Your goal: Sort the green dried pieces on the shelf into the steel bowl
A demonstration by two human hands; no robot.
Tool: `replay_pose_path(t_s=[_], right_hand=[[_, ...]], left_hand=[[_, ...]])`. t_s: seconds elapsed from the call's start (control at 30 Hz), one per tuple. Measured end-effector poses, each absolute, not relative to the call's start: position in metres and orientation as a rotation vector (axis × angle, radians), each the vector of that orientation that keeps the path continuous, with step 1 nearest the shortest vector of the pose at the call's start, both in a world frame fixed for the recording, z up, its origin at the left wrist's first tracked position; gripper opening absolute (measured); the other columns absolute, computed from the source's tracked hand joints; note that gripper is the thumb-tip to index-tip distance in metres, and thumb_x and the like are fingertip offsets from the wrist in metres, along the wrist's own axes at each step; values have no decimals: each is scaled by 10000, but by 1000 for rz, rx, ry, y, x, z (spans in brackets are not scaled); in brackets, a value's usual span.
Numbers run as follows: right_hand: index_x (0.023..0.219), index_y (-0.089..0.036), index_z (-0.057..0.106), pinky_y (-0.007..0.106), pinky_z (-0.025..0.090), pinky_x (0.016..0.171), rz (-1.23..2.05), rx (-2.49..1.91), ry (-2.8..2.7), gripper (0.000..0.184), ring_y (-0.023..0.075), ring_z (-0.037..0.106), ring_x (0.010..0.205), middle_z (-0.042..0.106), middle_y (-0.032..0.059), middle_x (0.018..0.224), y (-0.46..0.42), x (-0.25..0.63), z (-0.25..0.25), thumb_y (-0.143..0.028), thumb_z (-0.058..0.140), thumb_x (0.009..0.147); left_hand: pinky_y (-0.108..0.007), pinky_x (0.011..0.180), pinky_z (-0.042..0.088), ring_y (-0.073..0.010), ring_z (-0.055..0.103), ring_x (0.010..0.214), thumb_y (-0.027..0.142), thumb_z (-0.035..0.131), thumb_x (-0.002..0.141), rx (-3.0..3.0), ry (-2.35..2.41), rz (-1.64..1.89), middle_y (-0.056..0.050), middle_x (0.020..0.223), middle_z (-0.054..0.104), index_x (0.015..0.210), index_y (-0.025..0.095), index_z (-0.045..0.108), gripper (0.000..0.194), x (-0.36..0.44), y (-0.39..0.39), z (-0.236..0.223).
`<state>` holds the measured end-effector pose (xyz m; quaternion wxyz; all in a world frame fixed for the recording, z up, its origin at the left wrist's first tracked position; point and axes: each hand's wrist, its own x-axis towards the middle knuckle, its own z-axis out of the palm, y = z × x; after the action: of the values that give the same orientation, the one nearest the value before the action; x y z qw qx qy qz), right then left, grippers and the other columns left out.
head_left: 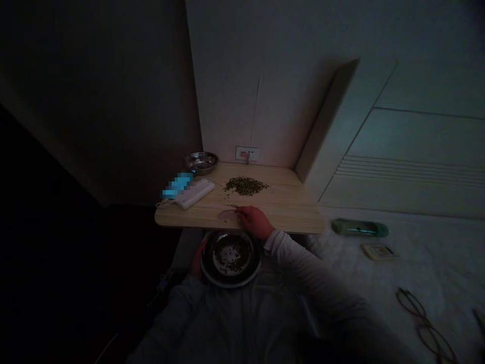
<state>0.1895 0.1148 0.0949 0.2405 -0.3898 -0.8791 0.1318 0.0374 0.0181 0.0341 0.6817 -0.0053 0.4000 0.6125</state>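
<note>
My left hand (197, 261) is wrapped round the left side of a round metal bowl (248, 278), held just below the table's front edge. Small dark green beans (237, 263) lie scattered over its bottom. My right hand (255, 221) rests at the table's front edge above the bowl, its fingers closed and pointing left. A pale rounded patch (226, 215) shows beside the fingertips; the dim light hides whether they hold anything. A few loose beans lie close to them. Farther back, a loose pile of green beans (247, 186) is spread on the wooden table (291, 202).
A second metal bowl (201, 163) stands at the back left, near a white power strip (195, 194) and a blurred blue, lit object (178, 185). A wall socket (247, 153) is behind. On the bed at right lie a green case (359, 228), a small box (379, 251) and glasses (424, 323).
</note>
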Motion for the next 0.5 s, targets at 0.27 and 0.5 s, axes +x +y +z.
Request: replay_pose_path(t_s=[0.27,0.5], right_hand=[[948,-165,534,264,375,748,431,-1099,-2323,261,133,505,821,581,58,913,115,190,91,-240,362,768],[934,-163,528,255,376,748,645,-1074,-2111,257,122,504,827,574,46,912,116,196,85,-228,355,757]], left_hand=[[-314,873,333,-198,489,978,225,451,675,43,884,1432,-44,816,662,838,138,599,237,40,16,44],[-300,873,336,-192,476,995,247,448,683,42,859,1401,-32,783,668,868,146,590,254,38,15,40]])
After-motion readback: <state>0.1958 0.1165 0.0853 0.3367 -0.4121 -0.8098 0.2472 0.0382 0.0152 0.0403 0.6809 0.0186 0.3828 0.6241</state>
